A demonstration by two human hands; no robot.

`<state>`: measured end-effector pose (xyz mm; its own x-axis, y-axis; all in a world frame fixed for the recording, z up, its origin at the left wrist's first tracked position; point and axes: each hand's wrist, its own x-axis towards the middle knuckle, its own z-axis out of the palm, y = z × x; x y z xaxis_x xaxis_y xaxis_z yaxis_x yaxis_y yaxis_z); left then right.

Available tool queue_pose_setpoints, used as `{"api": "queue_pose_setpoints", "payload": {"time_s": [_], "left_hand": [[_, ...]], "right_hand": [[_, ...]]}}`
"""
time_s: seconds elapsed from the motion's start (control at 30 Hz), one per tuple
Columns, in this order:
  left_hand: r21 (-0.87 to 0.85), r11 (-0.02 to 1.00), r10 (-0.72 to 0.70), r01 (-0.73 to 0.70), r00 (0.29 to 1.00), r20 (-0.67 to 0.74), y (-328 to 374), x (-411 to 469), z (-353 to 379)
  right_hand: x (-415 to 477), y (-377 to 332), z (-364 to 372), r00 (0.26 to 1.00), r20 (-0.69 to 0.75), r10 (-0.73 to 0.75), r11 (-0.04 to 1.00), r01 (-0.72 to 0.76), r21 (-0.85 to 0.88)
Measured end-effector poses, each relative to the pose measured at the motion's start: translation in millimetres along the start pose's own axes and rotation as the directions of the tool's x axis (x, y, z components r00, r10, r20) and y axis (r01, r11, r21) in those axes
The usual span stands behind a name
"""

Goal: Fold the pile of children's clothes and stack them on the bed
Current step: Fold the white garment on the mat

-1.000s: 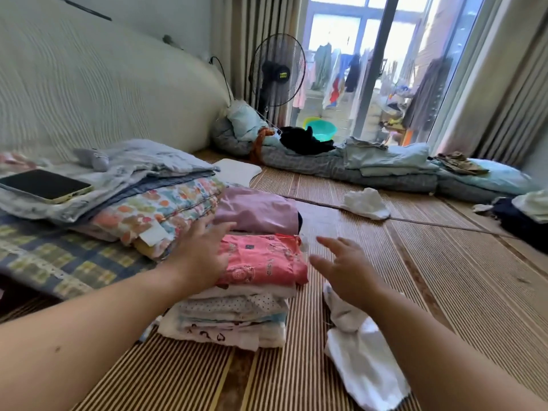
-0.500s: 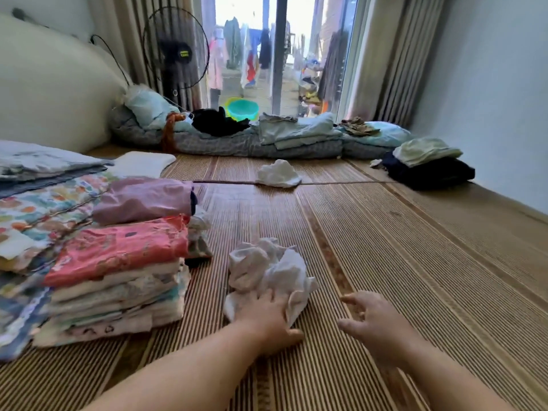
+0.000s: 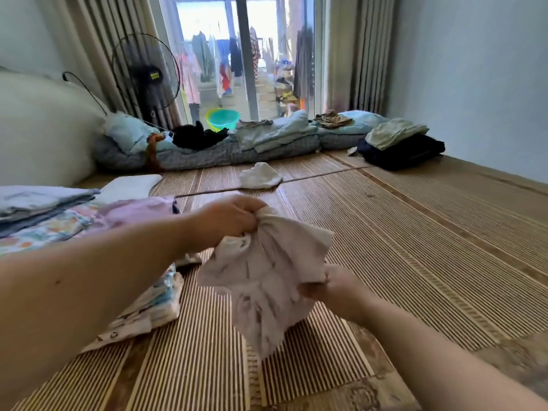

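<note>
A crumpled white garment (image 3: 264, 280) hangs in the air above the bamboo mat (image 3: 415, 247). My left hand (image 3: 228, 221) grips its upper edge in a fist. My right hand (image 3: 335, 289) pinches its right side lower down. At the left stands a stack of folded children's clothes (image 3: 154, 304), partly hidden behind my left forearm, with a lilac piece (image 3: 139, 209) showing behind it. Another loose white garment (image 3: 259, 175) lies on the mat farther back.
Folded bedding (image 3: 38, 203) lies at the far left. Rolled quilts and pillows (image 3: 267, 140) line the window side, with a dark pile (image 3: 406, 149) at the right and a standing fan (image 3: 148, 75) behind. A wall runs along the right.
The white garment lay on the mat under my left hand; now both hands hold it lifted in the air. The view has tilted slightly.
</note>
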<state>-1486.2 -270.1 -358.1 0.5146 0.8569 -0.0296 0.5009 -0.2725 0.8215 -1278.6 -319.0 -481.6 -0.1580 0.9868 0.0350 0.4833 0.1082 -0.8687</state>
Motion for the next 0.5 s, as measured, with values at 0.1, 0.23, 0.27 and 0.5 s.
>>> {"api": "queue_pose_setpoints", "payload": {"time_s": [0.1, 0.23, 0.27, 0.5], "left_hand": [[0.010, 1.000, 0.014, -0.013, 0.995, -0.099, 13.0, -19.3, -31.7], [-0.007, 0.998, -0.062, 0.062, 0.971, -0.230, 5.3, -38.9, -56.8], [0.010, 0.996, -0.087, 0.092, 0.964, -0.249, 0.3, -42.5, -58.6], [0.189, 0.971, -0.098, 0.145, 0.966, -0.238, 8.1, -51.2, -34.4]], "right_hand": [[-7.7, -15.7, -10.6, 0.993, -0.118, -0.004, 0.960, 0.038, 0.279], [-18.9, -42.2, -24.7, 0.987, -0.150, 0.065, 0.845, 0.026, 0.534], [-20.1, -47.7, -25.4, 0.984, -0.162, 0.069, 0.833, 0.033, 0.552], [-14.2, -102.8, -33.6, 0.945, -0.312, 0.093, 0.937, 0.023, 0.347]]}}
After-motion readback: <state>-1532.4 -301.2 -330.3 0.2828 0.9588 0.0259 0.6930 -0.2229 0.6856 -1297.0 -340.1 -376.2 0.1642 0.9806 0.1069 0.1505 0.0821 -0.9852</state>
